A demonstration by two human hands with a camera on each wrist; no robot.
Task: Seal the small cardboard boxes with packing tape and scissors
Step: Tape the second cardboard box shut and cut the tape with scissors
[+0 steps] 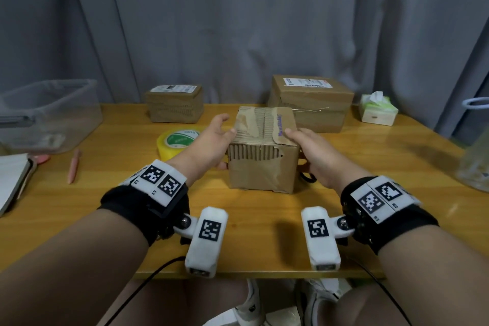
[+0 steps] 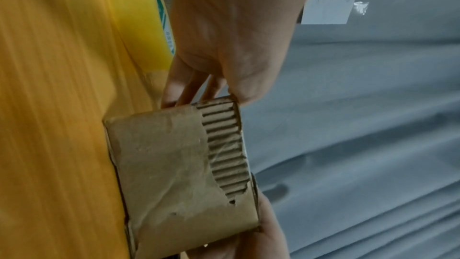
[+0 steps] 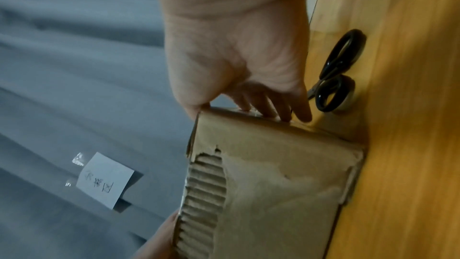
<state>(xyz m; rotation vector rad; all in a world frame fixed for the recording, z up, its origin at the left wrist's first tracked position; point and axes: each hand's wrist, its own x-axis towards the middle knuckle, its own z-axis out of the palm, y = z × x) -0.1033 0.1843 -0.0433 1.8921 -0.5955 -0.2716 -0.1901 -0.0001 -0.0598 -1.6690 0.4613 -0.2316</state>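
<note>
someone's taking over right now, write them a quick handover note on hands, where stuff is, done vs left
Left hand: flat against the left side of the worn box, thumb on the top edge.
Right hand: holds the box's right side the same way.
The box stands on the table, centre front.
Tape roll: on the table, just left of the box.
Scissors: on the table right of the box, untouched.
Two more boxes: back left and back right.
Done: box set in place. No fresh tape visible.
Left: tape it, cut, then the others.
</note>
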